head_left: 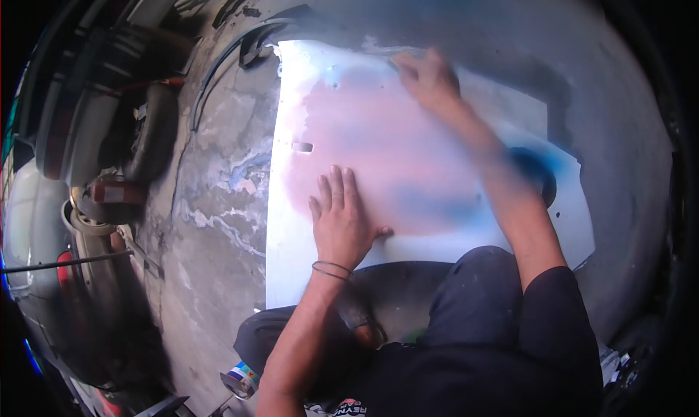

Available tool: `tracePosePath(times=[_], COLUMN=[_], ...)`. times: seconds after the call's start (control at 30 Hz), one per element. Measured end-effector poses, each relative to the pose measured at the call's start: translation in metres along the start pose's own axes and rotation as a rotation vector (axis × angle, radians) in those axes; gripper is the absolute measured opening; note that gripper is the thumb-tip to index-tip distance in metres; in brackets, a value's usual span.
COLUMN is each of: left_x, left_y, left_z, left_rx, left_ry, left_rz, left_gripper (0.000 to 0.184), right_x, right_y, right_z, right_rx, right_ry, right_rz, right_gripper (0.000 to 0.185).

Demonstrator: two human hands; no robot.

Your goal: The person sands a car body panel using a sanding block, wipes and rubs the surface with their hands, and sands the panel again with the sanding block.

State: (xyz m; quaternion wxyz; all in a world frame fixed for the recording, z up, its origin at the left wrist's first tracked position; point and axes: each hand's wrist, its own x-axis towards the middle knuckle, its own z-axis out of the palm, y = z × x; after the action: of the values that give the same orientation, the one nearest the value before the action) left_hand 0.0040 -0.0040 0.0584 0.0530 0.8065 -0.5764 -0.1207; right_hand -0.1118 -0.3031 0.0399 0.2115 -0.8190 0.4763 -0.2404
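A large white panel (291,271) with a pinkish patch (364,133) over its middle lies in front of me. My left hand (340,217) rests flat on the lower left of the patch, fingers spread, with dark bands at the wrist. Near the panel's far edge is my right hand (429,78), its fingers bent down at the surface. Whatever may be under those fingers is too blurred to make out. A small slot (302,147) shows near the left edge, and a round dark opening (542,180) is partly behind my right forearm.
Concrete floor (211,271) with whitish stains surrounds the panel. At the left are a vehicle (36,227) and a tire (156,133). A curved dark strip (218,75) lies beyond the panel's left corner. A can (240,379) stands beside my left knee.
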Motion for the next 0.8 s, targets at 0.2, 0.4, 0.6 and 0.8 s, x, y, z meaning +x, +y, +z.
tracePosePath(times=[0.2, 0.4, 0.6, 0.8], left_x=[0.001, -0.003, -0.006, -0.004], left_y=[-0.003, -0.004, -0.009, -0.003], left_z=[-0.003, -0.003, 0.003, -0.008], left_rx=[0.015, -0.007, -0.023, -0.024], left_ry=[-0.008, 0.009, 0.035, -0.002], left_rz=[-0.009, -0.015, 0.032, -0.033], left_gripper=[0.131, 0.133, 0.133, 0.132], right_x=[-0.019, -0.004, -0.017, -0.029], right_y=[-0.005, 0.004, -0.003, 0.003], right_z=[-0.008, 0.006, -0.002, -0.039], right_rx=[0.023, -0.087, -0.041, -0.023], right_ry=[0.042, 0.032, -0.065, -0.132], right_rz=[-0.087, -0.003, 0.073, -0.047], right_gripper=[0.034, 0.038, 0.04, 0.036])
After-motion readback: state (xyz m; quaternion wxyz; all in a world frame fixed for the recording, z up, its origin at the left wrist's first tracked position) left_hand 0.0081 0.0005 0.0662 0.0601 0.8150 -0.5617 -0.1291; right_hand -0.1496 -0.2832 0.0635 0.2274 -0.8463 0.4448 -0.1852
